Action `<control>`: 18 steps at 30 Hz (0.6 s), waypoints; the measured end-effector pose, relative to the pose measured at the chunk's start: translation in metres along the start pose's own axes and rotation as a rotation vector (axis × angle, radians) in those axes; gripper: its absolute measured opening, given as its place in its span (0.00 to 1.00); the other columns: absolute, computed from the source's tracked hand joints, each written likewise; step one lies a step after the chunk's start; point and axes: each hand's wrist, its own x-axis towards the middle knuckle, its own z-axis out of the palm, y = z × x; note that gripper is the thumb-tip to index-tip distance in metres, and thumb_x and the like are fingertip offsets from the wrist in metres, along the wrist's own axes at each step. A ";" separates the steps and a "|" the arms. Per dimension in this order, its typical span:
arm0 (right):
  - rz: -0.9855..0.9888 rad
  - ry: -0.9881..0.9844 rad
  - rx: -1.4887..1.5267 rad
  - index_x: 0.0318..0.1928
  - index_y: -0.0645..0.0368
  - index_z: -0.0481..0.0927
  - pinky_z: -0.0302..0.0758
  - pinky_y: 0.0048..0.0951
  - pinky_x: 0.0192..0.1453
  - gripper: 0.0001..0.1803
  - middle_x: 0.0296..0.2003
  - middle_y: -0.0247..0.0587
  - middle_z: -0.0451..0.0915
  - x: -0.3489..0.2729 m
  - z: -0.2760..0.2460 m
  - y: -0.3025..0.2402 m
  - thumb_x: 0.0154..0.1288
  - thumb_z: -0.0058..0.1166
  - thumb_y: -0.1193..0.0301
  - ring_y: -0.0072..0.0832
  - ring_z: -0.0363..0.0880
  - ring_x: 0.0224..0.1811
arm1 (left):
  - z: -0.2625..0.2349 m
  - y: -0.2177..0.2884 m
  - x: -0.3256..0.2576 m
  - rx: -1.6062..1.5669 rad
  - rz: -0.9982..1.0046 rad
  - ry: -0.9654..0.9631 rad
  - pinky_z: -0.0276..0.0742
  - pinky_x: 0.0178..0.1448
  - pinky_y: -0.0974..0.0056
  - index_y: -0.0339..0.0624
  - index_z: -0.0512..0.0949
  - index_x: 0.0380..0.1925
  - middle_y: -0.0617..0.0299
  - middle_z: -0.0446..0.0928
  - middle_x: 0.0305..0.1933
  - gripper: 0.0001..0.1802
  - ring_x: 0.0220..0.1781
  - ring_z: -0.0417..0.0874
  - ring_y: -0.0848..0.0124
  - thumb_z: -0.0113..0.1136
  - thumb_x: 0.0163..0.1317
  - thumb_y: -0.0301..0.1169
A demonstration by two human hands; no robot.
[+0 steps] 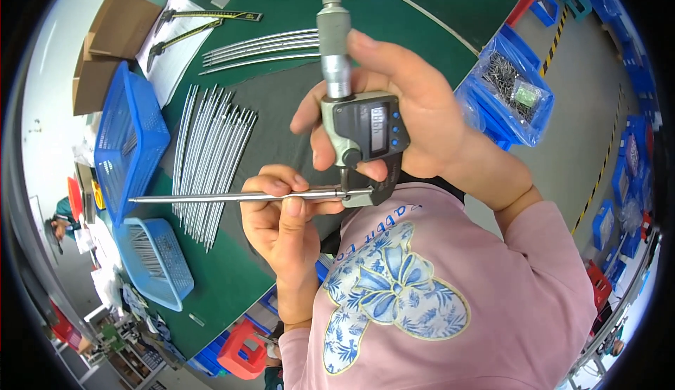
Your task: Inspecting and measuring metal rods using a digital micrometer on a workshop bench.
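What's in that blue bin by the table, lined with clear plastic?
Lots of little metal pieces, with a greenish packet on top. Their pile hides the bottom of the blue bin.

Green tabletop (228, 277). On it: dark mat (285, 112), row of loose silver rods (207, 168) overlapping mat's left side, a few more rods (260, 47) above mat, white paper (169, 77) upper left, blue basket (112, 161), light-blue basket (177, 281) at left edge.

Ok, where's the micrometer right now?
Head view, upper centre: the micrometer is in the right hand, at the end of the rod in the left hand.
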 end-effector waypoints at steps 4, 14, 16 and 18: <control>-0.031 0.005 -0.058 0.36 0.72 0.72 0.64 0.16 0.10 0.39 0.22 0.50 0.76 -0.001 0.002 0.002 0.61 0.26 0.43 0.21 0.66 0.07 | 0.000 0.001 0.000 0.037 0.003 0.035 0.83 0.32 0.66 0.35 0.60 0.34 0.54 0.62 0.35 0.09 0.30 0.77 0.67 0.49 0.56 0.23; 0.023 0.017 0.130 0.32 0.69 0.74 0.62 0.18 0.10 0.32 0.20 0.49 0.76 -0.003 0.004 0.001 0.61 0.31 0.49 0.23 0.66 0.07 | 0.002 0.003 -0.003 0.057 0.045 -0.019 0.81 0.31 0.67 0.35 0.60 0.37 0.54 0.61 0.37 0.11 0.31 0.77 0.63 0.48 0.57 0.25; 0.015 0.025 0.114 0.31 0.69 0.74 0.62 0.18 0.09 0.31 0.19 0.49 0.76 -0.002 0.003 0.002 0.60 0.33 0.48 0.23 0.66 0.07 | 0.003 0.002 -0.003 0.048 0.044 -0.022 0.80 0.31 0.67 0.35 0.60 0.37 0.54 0.61 0.37 0.11 0.31 0.77 0.63 0.48 0.57 0.25; 0.003 0.037 0.097 0.30 0.69 0.74 0.62 0.18 0.09 0.31 0.19 0.49 0.76 -0.002 0.002 0.002 0.59 0.35 0.48 0.23 0.65 0.06 | 0.004 0.002 -0.002 0.039 0.042 -0.020 0.80 0.30 0.67 0.35 0.60 0.37 0.54 0.61 0.37 0.10 0.31 0.77 0.63 0.48 0.57 0.25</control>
